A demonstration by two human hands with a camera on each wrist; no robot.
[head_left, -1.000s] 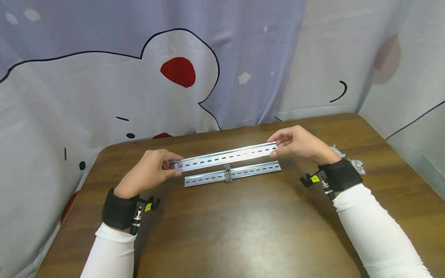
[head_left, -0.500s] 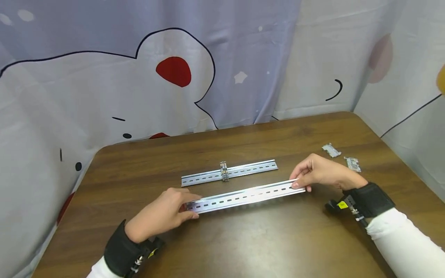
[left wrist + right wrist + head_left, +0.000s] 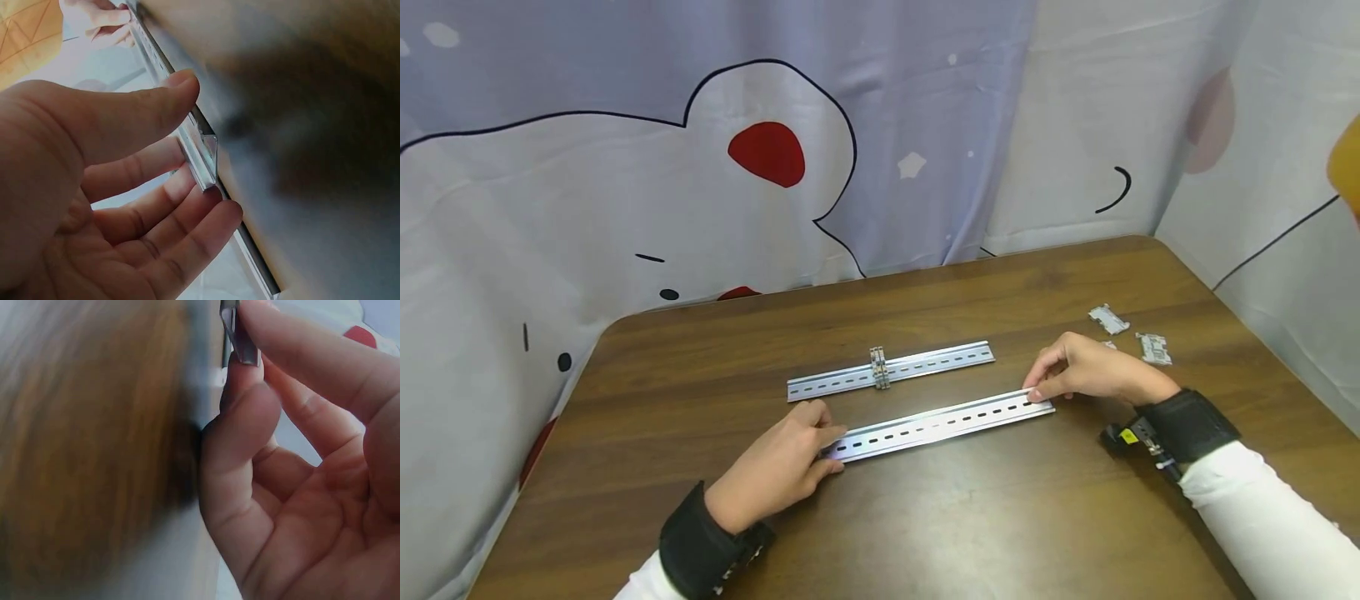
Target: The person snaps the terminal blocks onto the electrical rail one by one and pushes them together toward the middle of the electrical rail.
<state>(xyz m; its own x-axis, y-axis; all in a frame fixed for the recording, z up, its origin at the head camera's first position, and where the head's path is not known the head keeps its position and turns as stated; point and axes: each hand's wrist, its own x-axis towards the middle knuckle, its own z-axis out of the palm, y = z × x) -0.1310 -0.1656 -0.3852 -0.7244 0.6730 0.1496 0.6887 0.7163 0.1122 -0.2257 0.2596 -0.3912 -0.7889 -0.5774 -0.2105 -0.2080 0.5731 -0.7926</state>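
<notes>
A slotted metal DIN rail [image 3: 936,427] lies slantwise between my two hands, on or just above the table. At its left end, my left hand [image 3: 775,467] grips it between thumb and fingers; the left wrist view shows the rail's bent end profile [image 3: 209,156] between them. My right hand [image 3: 1093,372] pinches the right end, and the right wrist view shows that rail tip [image 3: 242,340] between thumb and fingers. Farther back, a second DIN rail [image 3: 940,360] rests on the table, with narrow terminal blocks [image 3: 879,368] clipped across its middle.
Flat grey terminal-block pieces [image 3: 1108,319] lie at the back right, beyond my right hand, one partly hidden by it. The brown wooden table [image 3: 925,533] reaches back to a patterned curtain [image 3: 925,125].
Both hands have brought the held rail nearer to me and lower, from behind the other rail to in front of it. The left hand has shifted slightly right over the last half second.
</notes>
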